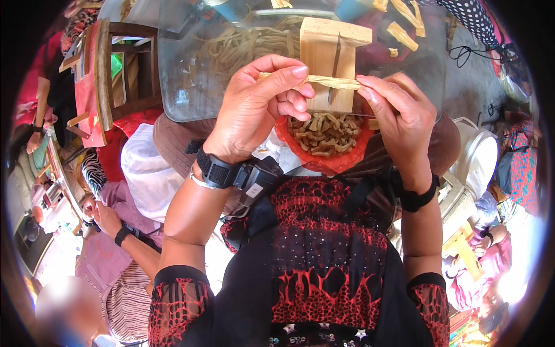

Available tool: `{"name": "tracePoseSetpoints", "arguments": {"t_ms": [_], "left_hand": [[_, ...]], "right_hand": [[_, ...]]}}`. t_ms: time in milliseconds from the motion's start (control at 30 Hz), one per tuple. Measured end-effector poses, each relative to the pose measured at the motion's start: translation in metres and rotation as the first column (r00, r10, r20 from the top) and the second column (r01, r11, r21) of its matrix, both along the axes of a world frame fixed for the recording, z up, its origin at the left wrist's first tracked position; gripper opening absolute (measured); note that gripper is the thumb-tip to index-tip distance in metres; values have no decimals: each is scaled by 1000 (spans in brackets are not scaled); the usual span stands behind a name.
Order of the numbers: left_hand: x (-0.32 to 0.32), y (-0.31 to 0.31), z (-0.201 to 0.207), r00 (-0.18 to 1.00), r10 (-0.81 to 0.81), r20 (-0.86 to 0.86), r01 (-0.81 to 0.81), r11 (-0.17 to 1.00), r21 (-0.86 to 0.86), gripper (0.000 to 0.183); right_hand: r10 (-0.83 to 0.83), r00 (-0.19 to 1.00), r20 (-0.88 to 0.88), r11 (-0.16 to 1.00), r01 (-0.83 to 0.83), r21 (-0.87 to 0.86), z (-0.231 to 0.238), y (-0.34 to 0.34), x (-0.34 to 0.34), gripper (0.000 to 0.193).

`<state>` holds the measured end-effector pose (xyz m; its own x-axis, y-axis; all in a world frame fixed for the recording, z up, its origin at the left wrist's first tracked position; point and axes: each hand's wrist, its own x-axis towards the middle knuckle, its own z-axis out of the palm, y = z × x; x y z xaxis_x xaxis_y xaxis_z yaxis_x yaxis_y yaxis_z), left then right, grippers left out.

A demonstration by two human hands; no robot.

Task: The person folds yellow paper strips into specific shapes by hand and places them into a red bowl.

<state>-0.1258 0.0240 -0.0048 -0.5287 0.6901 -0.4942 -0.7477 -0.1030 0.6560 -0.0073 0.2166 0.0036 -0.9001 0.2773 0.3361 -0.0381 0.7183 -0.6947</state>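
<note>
My left hand (254, 101) pinches one end of a pale yellow, wrinkled dried stick (330, 81) between thumb and fingers. At the other end, my right hand (404, 113) grips it with thumb and fingertips. The stick lies level across a light wooden block (312, 52), over a dark, narrow blade (337, 55) set upright along it; whether it touches the blade I cannot tell. Below the block, at my lap, a red basin (292, 141) holds many short, tan cut pieces (324, 133).
The block rests at the near edge of a glass-topped table (185, 87), with long dried strips (254, 49) seen at its left. Loose yellow pieces (402, 36) lie to the right. A wooden chair (107, 75) stands at left. Other people sit on both sides, a co-worker's hand (107, 220) among them.
</note>
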Motion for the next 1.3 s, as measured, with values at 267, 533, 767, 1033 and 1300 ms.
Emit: {"name": "tracePoseSetpoints", "arguments": {"t_ms": [267,533,767,1033,1300], "left_hand": [[-4,11,-8,999,35,-10,-35,997,-69,17],[88,2,-6,806,-255,-534,86,943,-320,38],[132,-21,-8,893,-384,234,406,913,-48,37],[142,-43,14,916,-197,349,252,960,-122,42],[150,-46,34,927,-246,282,258,966,-6,41]], "right_hand": [[24,997,76,978,-40,206,-23,10,-9,14],[-436,899,-42,348,125,-929,-8,28,44,25],[12,984,-177,486,-160,-859,-2,-61,113,18],[482,838,-254,711,-544,-444,1,-101,126,18],[402,824,-399,841,-505,-195,6,-101,118,11]]}}
